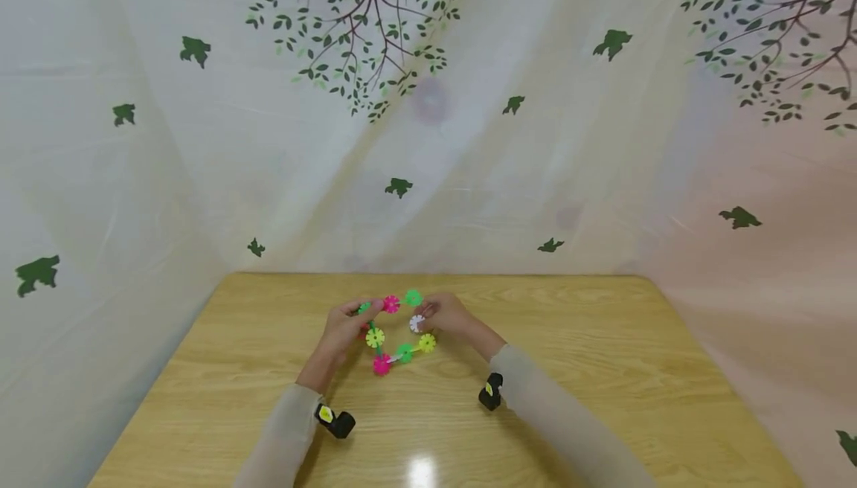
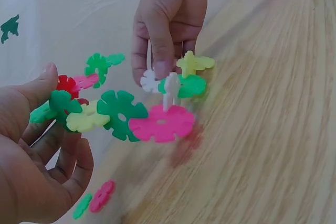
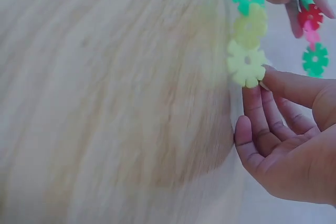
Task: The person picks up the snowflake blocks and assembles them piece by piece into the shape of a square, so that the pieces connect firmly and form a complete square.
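Note:
A curved chain of flower-shaped interlocking discs in pink, green, yellow, red and white hangs between both hands. My left hand [image 1: 344,328] pinches its left side, with thumb and fingers at a dark green disc [image 2: 63,103] beside a red one [image 2: 66,83]. On the other side, my right hand [image 1: 447,315] pinches a white disc [image 1: 417,323]. Close to it are a free-ended green disc [image 1: 413,297] and a yellow disc [image 1: 427,343]. In the right wrist view, a pale yellow disc [image 3: 247,64] shows at the right fingertips; the white disc is hidden there.
A wooden table [image 1: 569,399] lies beneath the hands. A pink disc [image 2: 101,196] and a small green disc [image 2: 82,205] show below the left hand, apart from the chain. Behind the table hangs a pale curtain [image 1: 455,228] with leaf prints.

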Demonstrator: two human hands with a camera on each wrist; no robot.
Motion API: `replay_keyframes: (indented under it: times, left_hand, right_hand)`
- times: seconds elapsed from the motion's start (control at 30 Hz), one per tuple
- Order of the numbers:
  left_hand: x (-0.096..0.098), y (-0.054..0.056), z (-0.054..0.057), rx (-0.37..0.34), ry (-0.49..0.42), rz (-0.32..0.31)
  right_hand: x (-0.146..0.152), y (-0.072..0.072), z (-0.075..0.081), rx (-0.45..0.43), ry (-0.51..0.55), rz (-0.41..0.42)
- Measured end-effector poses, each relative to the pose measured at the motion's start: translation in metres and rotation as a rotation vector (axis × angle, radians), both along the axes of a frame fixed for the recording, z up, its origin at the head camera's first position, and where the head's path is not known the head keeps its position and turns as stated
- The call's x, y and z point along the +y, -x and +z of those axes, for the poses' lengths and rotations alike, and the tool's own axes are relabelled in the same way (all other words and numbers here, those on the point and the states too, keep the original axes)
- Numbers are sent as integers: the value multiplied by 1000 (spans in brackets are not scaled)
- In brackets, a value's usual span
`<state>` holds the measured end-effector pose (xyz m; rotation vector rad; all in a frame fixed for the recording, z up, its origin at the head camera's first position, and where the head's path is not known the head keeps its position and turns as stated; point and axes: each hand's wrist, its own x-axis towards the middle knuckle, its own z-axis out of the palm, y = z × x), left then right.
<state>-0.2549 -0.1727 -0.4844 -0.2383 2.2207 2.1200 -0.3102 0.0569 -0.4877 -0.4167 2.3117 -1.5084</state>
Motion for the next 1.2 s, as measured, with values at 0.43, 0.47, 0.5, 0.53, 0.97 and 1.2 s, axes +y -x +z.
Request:
replay_keyframes:
  times: [0.43,0.47,0.5,0.53,0.97,1.2]
  left_hand:
    - [22,-7,-3,96,86,-208]
    - [23,-8,-3,97,93,-238]
    - [25,-9,-4,97,103,-267]
    - [26,-9,-4,93,111,-296]
    - [37,-12,-10,32,18,-364]
    - [43,-10,-10,37,20,-231]
  right_hand:
    - [17,7,13,62,9,-106]
    - [17,8,15,68,4,-103]
    - [18,8,17,70,2,-96]
    - [19,9,19,76,2,-87]
    - [12,9,25,126,30,27]
    - [8,4,24,215,21,94]
